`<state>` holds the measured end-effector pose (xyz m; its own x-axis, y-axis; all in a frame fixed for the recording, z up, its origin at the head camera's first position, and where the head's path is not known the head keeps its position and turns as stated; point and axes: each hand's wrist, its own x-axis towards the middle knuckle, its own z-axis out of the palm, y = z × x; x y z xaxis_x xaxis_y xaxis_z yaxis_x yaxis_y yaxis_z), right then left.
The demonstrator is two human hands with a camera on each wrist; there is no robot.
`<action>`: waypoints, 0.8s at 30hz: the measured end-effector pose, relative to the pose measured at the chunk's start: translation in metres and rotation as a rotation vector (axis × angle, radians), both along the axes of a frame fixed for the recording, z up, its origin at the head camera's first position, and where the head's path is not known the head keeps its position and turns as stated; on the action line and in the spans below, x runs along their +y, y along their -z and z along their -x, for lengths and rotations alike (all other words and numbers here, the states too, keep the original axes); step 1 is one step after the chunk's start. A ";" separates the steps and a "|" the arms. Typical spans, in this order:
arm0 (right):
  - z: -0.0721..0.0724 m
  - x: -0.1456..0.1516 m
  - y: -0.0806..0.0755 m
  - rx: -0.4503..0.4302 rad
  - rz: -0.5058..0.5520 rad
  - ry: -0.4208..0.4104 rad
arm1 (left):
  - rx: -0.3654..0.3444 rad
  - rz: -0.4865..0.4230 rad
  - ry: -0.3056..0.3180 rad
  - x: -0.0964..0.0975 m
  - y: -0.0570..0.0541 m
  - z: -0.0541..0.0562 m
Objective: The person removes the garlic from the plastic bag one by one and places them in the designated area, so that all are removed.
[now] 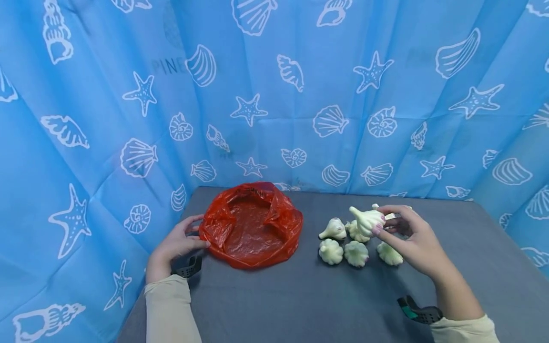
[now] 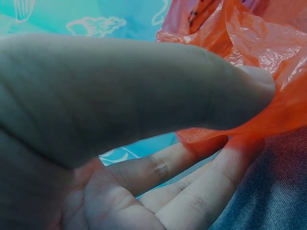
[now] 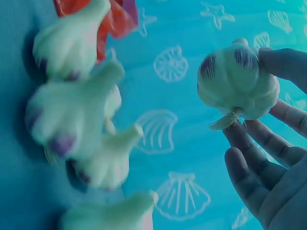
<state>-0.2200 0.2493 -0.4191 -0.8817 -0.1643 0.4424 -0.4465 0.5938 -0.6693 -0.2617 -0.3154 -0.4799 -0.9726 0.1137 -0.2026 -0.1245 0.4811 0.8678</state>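
My right hand (image 1: 413, 238) holds a garlic bulb (image 1: 368, 222) between thumb and fingers, raised over the other bulbs. In the right wrist view that garlic bulb (image 3: 238, 81) shows purple streaks and a tuft of dry roots. Several more garlic bulbs (image 1: 331, 251) sit on the table below and left of this hand. On the left, an open red plastic bag (image 1: 253, 257) stands with its mouth upward and its rim folded out. The left hand (image 1: 180, 243) is at the bag's left edge; up close, its thumb (image 2: 216, 91) and fingers pinch the red plastic (image 2: 283, 112).
A grey cloth (image 1: 274, 305) covers the table. Behind it and along both sides hangs a blue curtain (image 1: 274, 95) printed with white shells and starfish. Each wrist wears a dark strap (image 1: 420, 312).
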 end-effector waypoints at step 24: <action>-0.004 0.093 0.001 -0.201 -0.140 0.253 | -0.026 0.035 0.006 0.000 0.000 0.001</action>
<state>-0.2160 0.3420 -0.4203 -0.9693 0.0236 0.2448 -0.1413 0.7613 -0.6329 -0.2626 -0.3150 -0.4799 -0.9664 0.1115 -0.2315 -0.1438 0.5119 0.8469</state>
